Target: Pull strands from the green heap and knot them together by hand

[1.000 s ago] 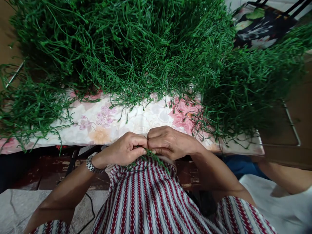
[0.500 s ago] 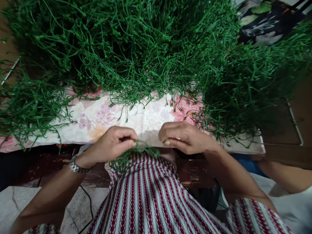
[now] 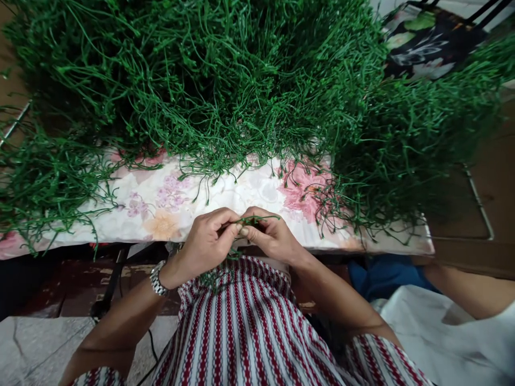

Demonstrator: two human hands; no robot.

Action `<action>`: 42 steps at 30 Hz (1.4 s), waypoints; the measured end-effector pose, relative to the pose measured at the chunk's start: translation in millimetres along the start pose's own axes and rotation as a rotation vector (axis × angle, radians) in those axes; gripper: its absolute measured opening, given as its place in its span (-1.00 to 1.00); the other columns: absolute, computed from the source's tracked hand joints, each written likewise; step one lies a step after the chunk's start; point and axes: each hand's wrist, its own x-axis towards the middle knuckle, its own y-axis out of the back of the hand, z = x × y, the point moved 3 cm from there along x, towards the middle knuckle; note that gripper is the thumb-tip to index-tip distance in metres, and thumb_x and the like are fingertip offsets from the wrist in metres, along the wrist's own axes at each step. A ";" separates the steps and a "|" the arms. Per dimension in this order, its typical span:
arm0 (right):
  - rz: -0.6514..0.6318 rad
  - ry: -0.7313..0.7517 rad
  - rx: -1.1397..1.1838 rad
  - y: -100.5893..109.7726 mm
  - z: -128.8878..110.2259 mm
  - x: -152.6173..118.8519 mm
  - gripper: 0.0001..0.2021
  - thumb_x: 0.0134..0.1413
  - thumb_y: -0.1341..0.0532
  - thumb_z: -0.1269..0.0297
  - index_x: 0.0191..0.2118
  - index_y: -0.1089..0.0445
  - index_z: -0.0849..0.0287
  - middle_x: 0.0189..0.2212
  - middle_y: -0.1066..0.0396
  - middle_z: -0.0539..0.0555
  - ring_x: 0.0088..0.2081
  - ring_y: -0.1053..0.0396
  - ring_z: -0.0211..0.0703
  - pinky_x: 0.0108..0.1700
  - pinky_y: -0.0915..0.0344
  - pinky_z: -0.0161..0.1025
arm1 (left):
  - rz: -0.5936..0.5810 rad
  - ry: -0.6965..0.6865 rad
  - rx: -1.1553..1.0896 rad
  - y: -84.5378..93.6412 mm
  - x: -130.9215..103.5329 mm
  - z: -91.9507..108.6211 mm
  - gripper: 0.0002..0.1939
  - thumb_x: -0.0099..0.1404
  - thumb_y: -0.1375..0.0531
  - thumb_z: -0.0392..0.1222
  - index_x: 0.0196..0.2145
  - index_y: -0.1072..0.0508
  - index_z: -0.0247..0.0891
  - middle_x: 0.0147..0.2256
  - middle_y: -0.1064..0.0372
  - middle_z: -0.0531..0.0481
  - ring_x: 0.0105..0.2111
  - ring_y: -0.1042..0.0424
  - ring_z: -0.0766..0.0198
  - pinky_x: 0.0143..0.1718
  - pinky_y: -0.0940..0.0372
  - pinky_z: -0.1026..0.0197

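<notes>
Close together at the front edge of the table, my left hand and my right hand are both closed, thumbs and fingertips meeting in a pinch. A thin green plastic-looking stem is pinched at that point and sticks out to the right over my right fingers. Under my left hand, more green stems hang against the striped clothing. Behind both hands a large heap of tangled green stems covers the back of the table. My fingers hide how the pinched pieces join.
A floral tablecloth covers the table. Smaller stem piles lie left and right. A dark flowered bag sits at the back right. Another person's limb and blue clothing are close on the right.
My hands were apart and have come together, the right moving left and the left slightly right. A stem now shows across my right fingers. The view has shifted slightly.
</notes>
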 end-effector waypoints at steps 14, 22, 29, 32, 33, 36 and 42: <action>-0.400 0.426 -0.164 -1.5 -32.8 -18.1 -0.78 0.18 -0.02 0.30 -0.44 -0.28 0.21 -0.55 -0.32 0.03 -0.41 -0.27 -0.29 -0.24 -0.23 -0.27 | -0.550 -0.311 -0.001 14.3 -16.8 32.9 -0.82 0.22 0.00 -0.42 -0.45 -0.34 -0.27 -0.56 -0.25 0.07 -0.53 -0.23 0.39 -0.46 -0.14 0.31; -0.070 0.342 -0.395 8.0 -26.3 -13.4 -0.89 0.15 -0.07 0.39 -0.37 -0.30 0.24 -0.49 -0.32 0.06 -0.40 -0.25 -0.27 -0.29 -0.21 -0.27 | -0.264 -0.084 -0.042 5.9 -4.6 14.5 -0.90 0.23 -0.05 -0.38 -0.43 -0.29 -0.29 -0.49 -0.20 0.09 -0.48 -0.21 0.43 -0.45 -0.11 0.36; -0.222 0.437 -0.576 8.1 -24.3 -13.4 -0.86 0.09 -0.04 0.48 -0.46 -0.25 0.23 -0.56 -0.21 0.00 -0.47 -0.16 -0.29 -0.31 -0.14 -0.27 | -0.406 -0.089 -0.013 -0.9 -4.7 10.4 -0.82 0.21 -0.03 -0.41 -0.51 -0.31 -0.30 -0.57 -0.19 0.11 -0.54 -0.18 0.44 -0.49 -0.07 0.36; -0.412 0.460 -0.625 2.1 -27.0 -17.5 -0.83 0.01 -0.03 0.54 -0.52 -0.21 0.21 -0.58 -0.18 -0.03 -0.48 -0.12 -0.30 -0.31 -0.12 -0.29 | -0.593 -0.149 0.039 -2.2 -9.4 14.0 -0.79 0.17 -0.01 -0.45 -0.55 -0.33 -0.30 -0.57 -0.23 0.08 -0.54 -0.20 0.41 -0.47 -0.07 0.32; -0.462 0.465 -0.632 0.9 -28.0 -18.9 -0.82 -0.01 -0.02 0.56 -0.53 -0.21 0.20 -0.57 -0.19 -0.03 -0.47 -0.12 -0.30 -0.29 -0.12 -0.30 | -0.634 -0.165 0.055 -1.9 -11.3 15.0 -0.79 0.17 -0.01 -0.45 -0.55 -0.33 -0.30 -0.57 -0.24 0.07 -0.54 -0.21 0.40 -0.47 -0.08 0.32; -0.585 0.438 -0.662 3.1 -28.6 -22.2 -0.82 -0.06 -0.02 0.60 -0.54 -0.21 0.21 -0.55 -0.23 -0.02 -0.46 -0.13 -0.31 -0.27 -0.12 -0.30 | -0.726 -0.208 0.057 1.2 -16.8 17.2 -0.77 0.18 -0.01 -0.44 -0.58 -0.31 -0.30 -0.58 -0.20 0.07 -0.55 -0.17 0.40 -0.49 -0.05 0.31; -0.135 0.227 -0.507 31.9 -24.5 -10.9 -0.88 0.14 -0.05 0.45 -0.39 -0.27 0.25 -0.51 -0.24 -0.01 -0.43 -0.18 -0.33 -0.36 -0.11 -0.36 | -0.439 0.119 -0.204 14.3 -0.2 5.8 -0.85 0.22 -0.07 -0.31 -0.50 -0.34 -0.33 -0.60 -0.16 0.12 -0.59 -0.12 0.46 -0.56 -0.02 0.39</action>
